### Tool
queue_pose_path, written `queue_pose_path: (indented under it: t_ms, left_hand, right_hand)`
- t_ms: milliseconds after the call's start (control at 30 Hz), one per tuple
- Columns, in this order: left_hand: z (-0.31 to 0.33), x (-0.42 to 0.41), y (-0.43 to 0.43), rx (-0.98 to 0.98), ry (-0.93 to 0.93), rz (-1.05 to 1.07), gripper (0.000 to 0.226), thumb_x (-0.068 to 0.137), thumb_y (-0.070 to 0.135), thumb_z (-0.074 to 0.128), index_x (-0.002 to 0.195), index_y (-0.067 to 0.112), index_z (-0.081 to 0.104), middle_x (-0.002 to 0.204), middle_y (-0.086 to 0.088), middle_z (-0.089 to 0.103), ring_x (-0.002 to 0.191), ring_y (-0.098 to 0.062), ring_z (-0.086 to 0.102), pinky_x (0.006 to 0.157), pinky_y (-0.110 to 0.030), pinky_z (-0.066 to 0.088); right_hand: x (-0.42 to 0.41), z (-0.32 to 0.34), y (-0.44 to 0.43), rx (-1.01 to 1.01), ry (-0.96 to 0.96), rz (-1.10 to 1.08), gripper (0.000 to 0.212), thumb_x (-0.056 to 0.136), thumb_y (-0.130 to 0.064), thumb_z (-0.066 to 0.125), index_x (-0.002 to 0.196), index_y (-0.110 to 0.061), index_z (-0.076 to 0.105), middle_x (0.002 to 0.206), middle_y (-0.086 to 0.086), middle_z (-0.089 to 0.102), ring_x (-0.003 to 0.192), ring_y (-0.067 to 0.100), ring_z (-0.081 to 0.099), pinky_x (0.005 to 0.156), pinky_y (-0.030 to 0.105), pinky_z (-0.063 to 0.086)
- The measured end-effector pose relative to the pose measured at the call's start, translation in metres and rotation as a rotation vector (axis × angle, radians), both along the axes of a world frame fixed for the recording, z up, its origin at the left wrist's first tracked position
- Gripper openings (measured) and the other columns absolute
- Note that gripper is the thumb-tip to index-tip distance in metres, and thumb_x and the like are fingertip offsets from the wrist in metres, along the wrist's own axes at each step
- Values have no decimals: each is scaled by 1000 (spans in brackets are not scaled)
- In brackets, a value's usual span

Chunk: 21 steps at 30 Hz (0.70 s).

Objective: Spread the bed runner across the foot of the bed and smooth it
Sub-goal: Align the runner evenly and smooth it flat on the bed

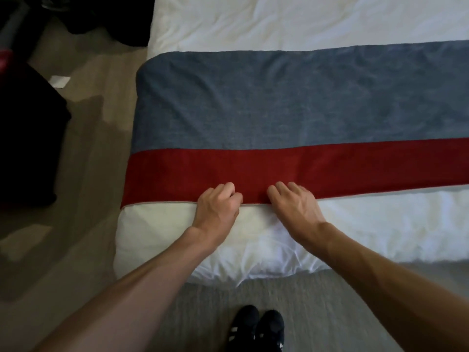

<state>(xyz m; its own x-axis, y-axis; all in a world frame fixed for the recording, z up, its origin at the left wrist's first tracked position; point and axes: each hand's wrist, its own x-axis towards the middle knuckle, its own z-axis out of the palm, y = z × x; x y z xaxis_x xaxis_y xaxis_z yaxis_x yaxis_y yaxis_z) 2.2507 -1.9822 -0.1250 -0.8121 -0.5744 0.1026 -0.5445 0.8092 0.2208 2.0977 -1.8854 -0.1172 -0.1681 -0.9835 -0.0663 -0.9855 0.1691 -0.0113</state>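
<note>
The bed runner (pixel 291 105) lies flat across the foot of the white bed (pixel 380 224), a wide grey-blue band with a red band along its near side. It drapes over the bed's left edge and runs off the frame to the right. My left hand (pixel 218 207) rests on the runner's near red edge with its fingers curled in, pinching the hem. A short way to the right, my right hand (pixel 294 201) sits on the same edge, fingers bent and pressing into the red cloth. Faint creases show in the grey part near the left corner.
White duvet shows beyond the runner (pixel 304 21) and on the near side. Grey carpet (pixel 317 295) lies under my two dark shoes (pixel 256 329). At the left are a wood-look floor (pixel 83 153), a dark piece of furniture (pixel 28 138) and dark items at top left (pixel 106 16).
</note>
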Motion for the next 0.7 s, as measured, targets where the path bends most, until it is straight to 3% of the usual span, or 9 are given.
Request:
queue_pose_path:
  t_ms: [100,200,300,367,533,700]
  left_hand:
    - [-2,4,14,22,-77,4,17,56,-9,68,65,5,64,66,-8,53,59,-28,52,50,-37,42]
    - [0,1,16,59,-100,6,9,67,12,60,74,8,65,75,-7,53,68,-28,52,58,-38,41]
    - [2,-13,17,44,-101,-82,29,78,25,52,100,12,65,98,-7,56,84,-27,53,70,-39,43]
    - [4,-32,22,39,-75,-128,31,82,25,55,109,13,64,103,-8,57,89,-27,54,74,-40,44]
    - [0,-93,49,81,-56,-155,22,89,27,56,104,14,66,95,-6,56,87,-26,53,74,-39,39]
    - [2,-148,75,66,-5,-95,14,78,25,71,85,13,71,81,-4,61,75,-25,58,65,-37,44]
  right_hand:
    - [10,-5,13,19,7,18,29,52,2,73,73,-12,58,70,7,56,61,29,55,52,34,42]
    - [11,-8,24,13,-61,2,24,56,-2,67,77,-11,61,77,8,56,67,28,54,56,35,43]
    - [-7,-4,29,17,-84,58,22,63,-4,62,83,-13,63,82,6,56,73,27,54,60,36,46]
    - [-26,1,31,-3,-63,34,22,63,-2,64,82,-12,64,81,6,56,72,27,55,60,35,45]
    - [-87,7,54,42,50,-99,21,71,-6,64,91,-11,63,85,8,57,75,28,54,66,38,45]
    - [-142,5,76,58,54,-77,20,63,-7,68,81,-10,59,78,8,55,68,28,53,58,36,43]
